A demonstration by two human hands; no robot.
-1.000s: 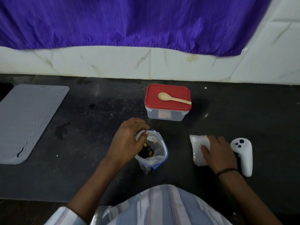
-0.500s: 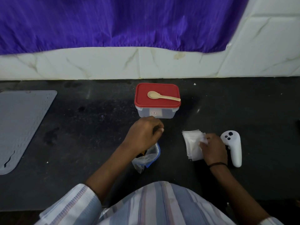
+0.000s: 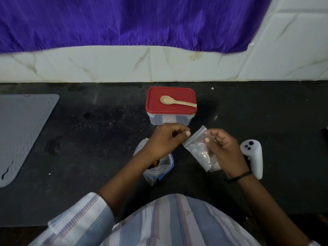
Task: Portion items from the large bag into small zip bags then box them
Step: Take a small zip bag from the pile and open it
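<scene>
Your right hand (image 3: 225,150) pinches a small zip bag (image 3: 198,148); left hand (image 3: 165,139) curled closed. Bare black countertop (image 3: 92,139) at nine o'clock, tiled wall (image 3: 106,64) at twelve.

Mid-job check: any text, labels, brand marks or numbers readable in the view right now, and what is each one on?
No text can be read.
Small white sticker on the front wall of the clear box with the red lid: dark marks, too small and blurred to read.
White controller: only dark buttons, no visible lettering.
Small zip bag: no print visible.

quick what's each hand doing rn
Left hand: closed, fingers pinched; holding anything cannot be told.
Right hand: closed on a small zip bag.
</scene>
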